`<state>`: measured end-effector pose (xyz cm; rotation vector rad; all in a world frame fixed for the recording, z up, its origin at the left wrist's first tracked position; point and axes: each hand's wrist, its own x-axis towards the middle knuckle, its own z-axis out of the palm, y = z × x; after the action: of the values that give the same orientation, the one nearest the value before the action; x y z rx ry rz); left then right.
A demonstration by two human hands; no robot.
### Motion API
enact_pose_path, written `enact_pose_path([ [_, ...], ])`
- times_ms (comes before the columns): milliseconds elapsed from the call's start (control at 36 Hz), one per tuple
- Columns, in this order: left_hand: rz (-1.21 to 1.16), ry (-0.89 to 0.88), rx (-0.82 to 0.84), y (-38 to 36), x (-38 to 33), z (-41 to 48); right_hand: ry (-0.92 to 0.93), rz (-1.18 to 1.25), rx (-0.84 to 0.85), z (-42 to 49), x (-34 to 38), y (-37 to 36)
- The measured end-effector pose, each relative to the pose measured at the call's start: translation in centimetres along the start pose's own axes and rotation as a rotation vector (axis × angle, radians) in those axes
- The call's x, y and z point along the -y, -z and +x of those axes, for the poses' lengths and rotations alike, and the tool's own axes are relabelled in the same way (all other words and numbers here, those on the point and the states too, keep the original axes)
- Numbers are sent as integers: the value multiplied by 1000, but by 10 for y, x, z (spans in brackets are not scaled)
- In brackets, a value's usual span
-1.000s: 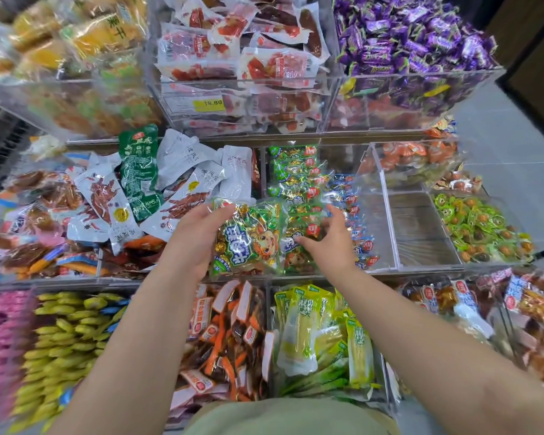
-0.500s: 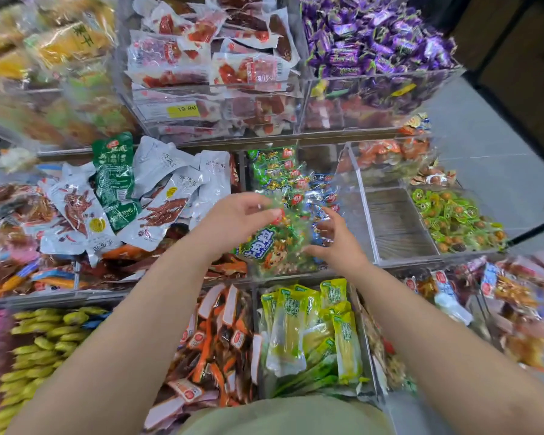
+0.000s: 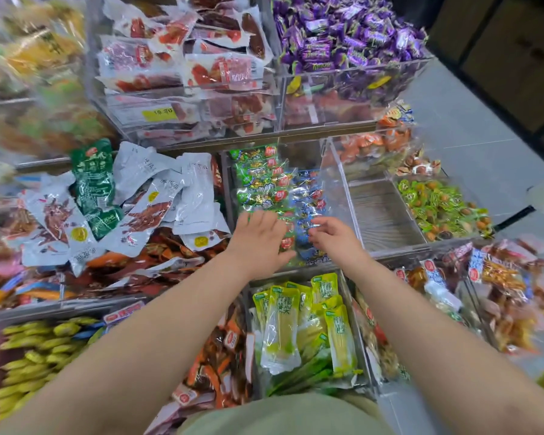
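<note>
since the bundle of green packets (image 3: 258,183) that both hands carried above the clear bin (image 3: 336,183) a second ago is now down inside it, the drop looks done: nothing is lifted any more. green packets fill the bin's left half, blue packets (image 3: 308,196) its right half. left hand (image 3: 258,237) lies flat, fingers straight, pressing the green pile at the bin's near end. right hand (image 3: 336,237) is apart from it, just beside, fingers loosely bent over the blue packets; can't tell if they pinch one. judgement: placing finished, hands are levelling the pile, next is let go and pull back. outward from the bin: next compartment (image 3: 383,211) to its right, white pouches (image 3: 157,196) to its left, yellow-green pouches (image 3: 296,324) one tier nearer, purple candies (image 3: 343,29) one tier beyond.
</note>
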<state>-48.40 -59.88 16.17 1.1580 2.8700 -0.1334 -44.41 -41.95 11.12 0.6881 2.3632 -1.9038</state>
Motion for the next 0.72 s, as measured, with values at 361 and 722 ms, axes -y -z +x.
enact_pose_path([
  [361,80,-2,289,18,-11,4,-31,-267,182,23,20,-17],
  [722,-38,126,180,11,1,2,47,-1,114,29,27,-23],
])
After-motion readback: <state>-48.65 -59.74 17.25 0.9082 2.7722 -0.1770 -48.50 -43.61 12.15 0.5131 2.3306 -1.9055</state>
